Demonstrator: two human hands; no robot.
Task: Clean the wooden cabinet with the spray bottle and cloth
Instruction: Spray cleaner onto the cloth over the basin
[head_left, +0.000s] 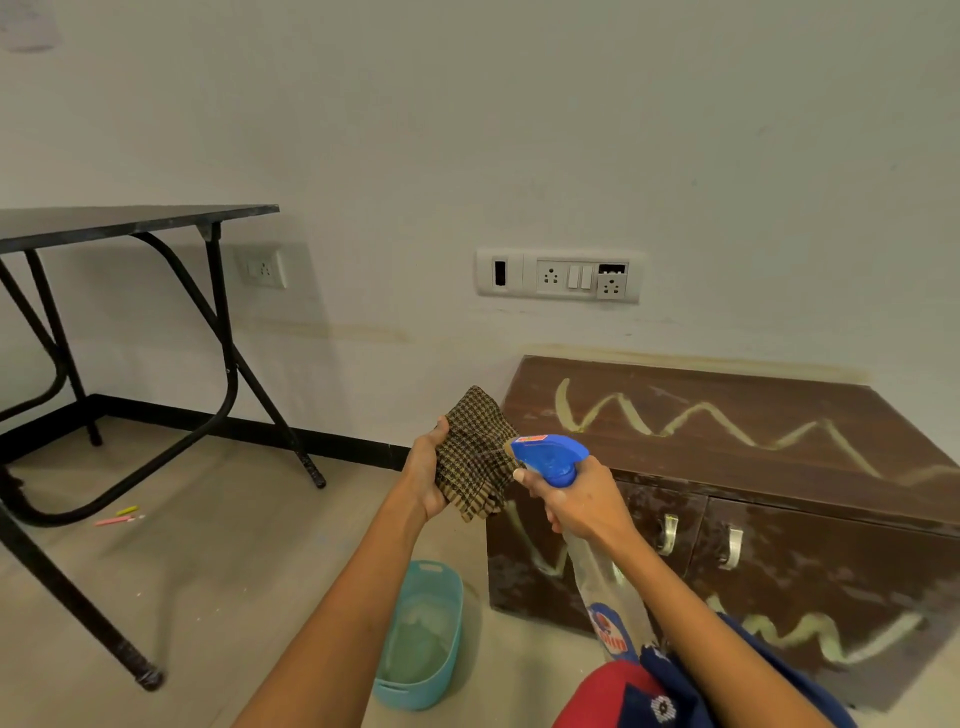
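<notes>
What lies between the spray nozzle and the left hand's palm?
In the head view, only the checked cloth, held in the left hand, faces the spray bottle nozzle.

The cabinet (727, 431) is dark brown wood with a dull, smeary finish, streaked by pale zigzag marks; its handles (732, 545) look like shiny metal. The cloth (472, 457) is coarse woven check fabric. The bottle (602, 577) is clear plastic with a glossy blue plastic head. The tub (452, 587) is smooth teal plastic. The floor (234, 545) is matt.
</notes>
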